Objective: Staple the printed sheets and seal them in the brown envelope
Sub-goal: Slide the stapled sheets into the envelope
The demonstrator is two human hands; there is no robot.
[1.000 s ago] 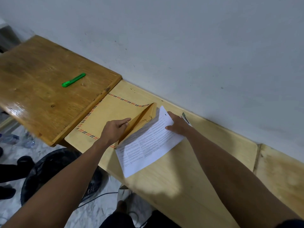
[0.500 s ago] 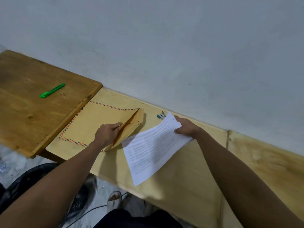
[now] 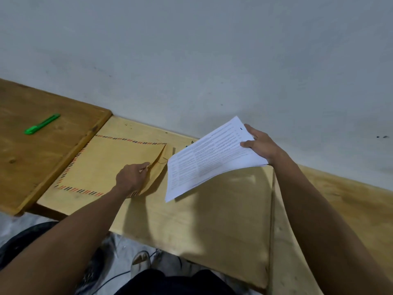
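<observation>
A brown envelope (image 3: 110, 165) with a striped red-and-black border lies flat on the pale wooden table (image 3: 191, 220). My left hand (image 3: 131, 177) pinches the edge of its raised flap at the open right end. The printed sheets (image 3: 208, 158) are lifted off the table and held in the air right of the envelope. My right hand (image 3: 259, 145) grips them at their far right end, thumb on top. The sheets hide the stapler that lay by the wall; only a dark tip shows near their upper left edge.
A darker wooden table (image 3: 42, 150) adjoins on the left with a green marker (image 3: 41, 124) on it. A grey wall (image 3: 212, 60) runs along the back. Another pale tabletop (image 3: 340, 209) sits to the right. My shoe (image 3: 140, 262) and a dark bin (image 3: 17, 241) are on the floor below.
My right hand has pulled the sheets out from the envelope mouth, lifting them up and to the right. The flap has dropped lower under my left hand. The view shifted right.
</observation>
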